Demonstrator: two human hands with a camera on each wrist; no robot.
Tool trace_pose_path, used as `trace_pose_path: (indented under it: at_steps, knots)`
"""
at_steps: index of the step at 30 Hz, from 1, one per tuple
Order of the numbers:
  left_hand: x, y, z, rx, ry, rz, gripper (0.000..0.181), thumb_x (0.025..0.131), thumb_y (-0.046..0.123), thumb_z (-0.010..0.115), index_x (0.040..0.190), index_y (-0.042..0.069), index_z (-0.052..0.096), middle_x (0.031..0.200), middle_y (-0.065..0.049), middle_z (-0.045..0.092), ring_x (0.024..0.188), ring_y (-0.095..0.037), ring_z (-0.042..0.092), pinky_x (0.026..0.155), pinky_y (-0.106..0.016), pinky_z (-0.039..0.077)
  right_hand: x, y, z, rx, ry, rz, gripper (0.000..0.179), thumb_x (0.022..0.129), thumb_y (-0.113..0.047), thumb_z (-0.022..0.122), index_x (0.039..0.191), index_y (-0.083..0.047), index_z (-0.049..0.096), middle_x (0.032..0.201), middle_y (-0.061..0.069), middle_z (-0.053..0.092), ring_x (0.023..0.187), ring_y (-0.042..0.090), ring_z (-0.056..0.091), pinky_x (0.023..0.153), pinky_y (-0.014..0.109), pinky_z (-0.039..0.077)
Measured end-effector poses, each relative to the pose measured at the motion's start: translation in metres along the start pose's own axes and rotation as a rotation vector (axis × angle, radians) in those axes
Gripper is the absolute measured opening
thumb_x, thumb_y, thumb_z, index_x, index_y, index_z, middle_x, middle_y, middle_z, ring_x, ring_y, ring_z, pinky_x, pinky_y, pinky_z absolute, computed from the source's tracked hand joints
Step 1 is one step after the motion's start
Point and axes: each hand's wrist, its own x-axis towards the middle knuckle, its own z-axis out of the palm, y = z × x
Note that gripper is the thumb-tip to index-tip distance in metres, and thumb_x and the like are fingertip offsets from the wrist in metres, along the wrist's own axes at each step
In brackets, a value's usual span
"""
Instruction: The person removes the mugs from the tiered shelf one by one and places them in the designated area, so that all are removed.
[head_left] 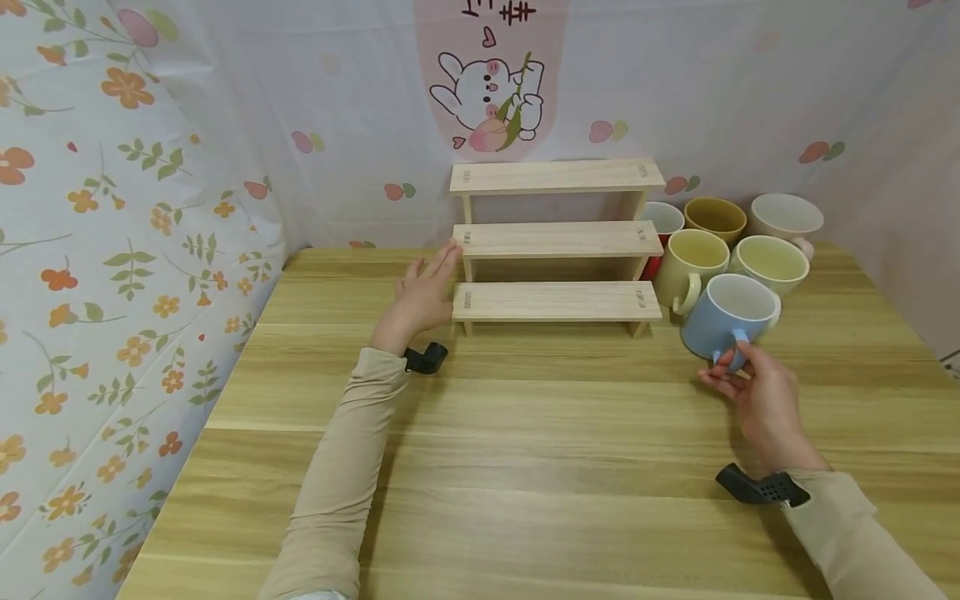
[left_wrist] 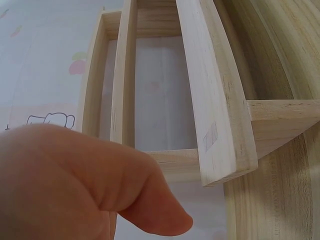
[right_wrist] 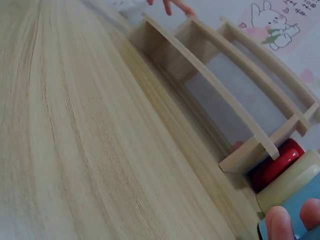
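Note:
A light wooden three-step shelf [head_left: 557,302] stands against the back cloth. My left hand [head_left: 422,298] is at its left end, fingers stretched out and fingertips at the end of the middle step; in the left wrist view the thumb is apart from the boards. On the right, my right hand [head_left: 765,400] pinches the handle of a light blue mug [head_left: 708,325], which stands upright at the front of a group of mugs. Only the fingertips [right_wrist: 280,223] and part of the blue mug show in the right wrist view.
Behind the blue mug stand a pale yellow mug [head_left: 678,262], a pale green mug [head_left: 780,271], a mustard mug [head_left: 715,218], a white mug [head_left: 786,218] and a red mug [right_wrist: 277,167] with a white inside. The red one sits close to the shelf's right end.

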Motion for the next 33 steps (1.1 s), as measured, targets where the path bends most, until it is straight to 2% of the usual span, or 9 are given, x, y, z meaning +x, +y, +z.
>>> trace_pose_path:
  at_steps: [7, 16, 22, 26, 29, 33]
  knots:
    - [-0.001, 0.002, 0.002, -0.027, 0.005, 0.009, 0.091, 0.087, 0.001, 0.049, 0.154, 0.032, -0.004, 0.158, 0.019, -0.014, 0.145, -0.042, -0.004, 0.109, -0.070, 0.005, 0.006, -0.002, -0.003, -0.026, 0.026, 0.010, 0.029, 0.096, -0.012, 0.053, 0.075, 0.004, 0.063, 0.065, 0.010, 0.062, 0.059, 0.025, 0.067, 0.066, 0.036, 0.059]
    - [0.000, 0.002, 0.003, -0.008, 0.009, 0.003, 0.092, 0.086, 0.000, 0.049, 0.154, 0.032, -0.005, 0.158, 0.019, -0.014, 0.145, -0.042, -0.003, 0.109, -0.071, 0.006, 0.010, -0.001, -0.002, -0.035, 0.059, 0.016, 0.032, 0.097, -0.011, 0.050, 0.073, 0.004, 0.063, 0.064, 0.010, 0.062, 0.058, 0.025, 0.067, 0.064, 0.035, 0.059]
    - [0.000, -0.001, 0.003, -0.025, 0.010, 0.016, 0.094, 0.086, 0.004, 0.052, 0.154, 0.031, -0.007, 0.159, 0.017, -0.016, 0.145, -0.042, -0.004, 0.109, -0.070, 0.006, 0.011, -0.002, -0.003, -0.033, 0.047, 0.051, 0.030, 0.096, -0.016, 0.053, 0.075, 0.003, 0.063, 0.068, 0.010, 0.064, 0.061, 0.025, 0.068, 0.063, 0.033, 0.059]
    - [0.000, -0.003, 0.006, -0.046, 0.016, 0.030, 0.095, 0.085, 0.007, 0.053, 0.153, 0.030, -0.010, 0.158, 0.016, -0.017, 0.145, -0.043, -0.005, 0.110, -0.069, 0.004, 0.009, -0.008, -0.004, -0.091, 0.006, 0.097, 0.029, 0.098, -0.018, 0.051, 0.079, -0.001, 0.064, 0.073, 0.007, 0.067, 0.065, 0.021, 0.070, 0.061, 0.028, 0.057]
    - [0.000, -0.005, 0.007, -0.052, 0.020, 0.034, 0.095, 0.085, 0.008, 0.053, 0.153, 0.030, -0.011, 0.158, 0.017, -0.018, 0.145, -0.043, -0.005, 0.111, -0.069, 0.003, 0.007, -0.011, -0.001, -0.174, 0.015, 0.061, 0.022, 0.098, -0.016, 0.051, 0.083, -0.004, 0.063, 0.075, 0.003, 0.068, 0.063, 0.017, 0.070, 0.055, 0.024, 0.055]
    - [-0.001, -0.007, 0.008, -0.057, 0.028, 0.047, 0.094, 0.086, 0.010, 0.054, 0.153, 0.028, -0.010, 0.158, 0.015, -0.018, 0.145, -0.043, -0.005, 0.110, -0.069, 0.002, 0.004, -0.014, 0.004, -0.230, 0.110, -0.010, 0.007, 0.095, -0.010, 0.056, 0.088, -0.008, 0.058, 0.080, -0.001, 0.064, 0.056, 0.016, 0.068, 0.048, 0.021, 0.050]
